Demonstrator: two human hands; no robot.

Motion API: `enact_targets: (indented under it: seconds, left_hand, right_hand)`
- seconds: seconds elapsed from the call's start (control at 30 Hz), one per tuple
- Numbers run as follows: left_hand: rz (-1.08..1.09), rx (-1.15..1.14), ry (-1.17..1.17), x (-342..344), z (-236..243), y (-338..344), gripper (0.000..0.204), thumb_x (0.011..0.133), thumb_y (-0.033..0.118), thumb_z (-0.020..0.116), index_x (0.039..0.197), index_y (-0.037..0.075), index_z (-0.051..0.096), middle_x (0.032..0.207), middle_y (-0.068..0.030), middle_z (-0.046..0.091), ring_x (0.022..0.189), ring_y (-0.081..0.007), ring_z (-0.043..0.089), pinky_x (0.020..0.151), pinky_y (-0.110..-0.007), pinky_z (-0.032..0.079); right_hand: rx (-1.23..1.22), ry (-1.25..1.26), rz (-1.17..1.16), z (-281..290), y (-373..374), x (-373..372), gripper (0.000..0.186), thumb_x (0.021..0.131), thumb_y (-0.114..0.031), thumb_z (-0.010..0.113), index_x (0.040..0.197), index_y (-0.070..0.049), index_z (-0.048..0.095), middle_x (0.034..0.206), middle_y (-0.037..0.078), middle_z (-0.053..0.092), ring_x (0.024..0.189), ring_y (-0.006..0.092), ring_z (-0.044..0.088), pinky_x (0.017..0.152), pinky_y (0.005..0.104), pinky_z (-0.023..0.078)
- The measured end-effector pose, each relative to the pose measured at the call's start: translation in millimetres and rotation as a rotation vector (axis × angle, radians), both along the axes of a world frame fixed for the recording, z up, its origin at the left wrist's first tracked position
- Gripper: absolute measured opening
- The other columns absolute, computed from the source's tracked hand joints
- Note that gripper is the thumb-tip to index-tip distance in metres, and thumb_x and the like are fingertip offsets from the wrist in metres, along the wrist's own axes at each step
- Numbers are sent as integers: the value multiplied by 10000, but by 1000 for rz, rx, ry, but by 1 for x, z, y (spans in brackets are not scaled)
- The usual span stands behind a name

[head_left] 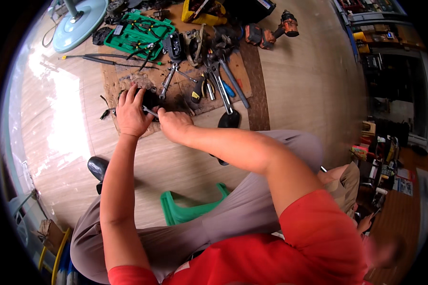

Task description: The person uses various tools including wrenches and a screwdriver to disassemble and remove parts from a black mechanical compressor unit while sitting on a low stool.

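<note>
My left hand (131,112) is spread over a small dark, greasy part (151,99), with its fingers on top and holding it against the cardboard. The part's shape is mostly hidden under the hand. My right hand (175,125) is closed round the near end of a slim silver hand tool (150,112), whose other end meets the part; its kind is unclear. Just beyond lies a combination wrench (168,83). To the right are a black-and-yellow cutter (197,91), a long silver wrench (220,89), a blue-handled tool (228,89) and a dark bar (234,83).
Stained cardboard (123,75) lies beneath the work. Behind it are an open green tool case (116,42), greasy machine parts (193,45) and a yellow container (189,12). An orange-black cordless drill (271,37) lies right, a fan base (83,28) left. A green stool (185,214) is near my legs; another person sits right.
</note>
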State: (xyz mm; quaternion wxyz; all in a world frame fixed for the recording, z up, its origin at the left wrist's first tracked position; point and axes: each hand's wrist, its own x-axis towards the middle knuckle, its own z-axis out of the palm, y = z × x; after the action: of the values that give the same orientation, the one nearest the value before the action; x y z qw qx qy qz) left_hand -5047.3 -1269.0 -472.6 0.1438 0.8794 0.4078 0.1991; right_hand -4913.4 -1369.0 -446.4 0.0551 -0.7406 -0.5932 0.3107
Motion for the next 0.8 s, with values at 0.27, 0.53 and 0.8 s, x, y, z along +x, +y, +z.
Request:
enact_targets:
  seconds: [0.27,0.53,0.8]
  left_hand:
    - [-46,53,-13,-7,-4,2,636,686,353,798,1250,121,617,1366,-110,564,1181,-386,527,984,-454,452]
    - [15,10,-42,1,-2,-3,666,659,340,804,1238,76,606,1382,-153,536,1187,-407,508,1019,-465,435]
    - [72,24,-24,4,4,-4,625,701,367,805,1244,112,628,1377,-130,543,1214,-393,501,1010,-460,443]
  right_hand:
    - [-61,25,170,-1,5,10,212,892,-111,516,1067,-7,577,898,232,717,839,399,715,765,517,559]
    - [-99,-44,319,7,17,32,251,898,-140,535,1116,-26,586,937,221,719,870,388,714,769,506,562]
    - [-63,147,193,12,-4,30,387,933,-317,591,1167,-14,531,1064,241,685,1016,430,656,897,496,523]
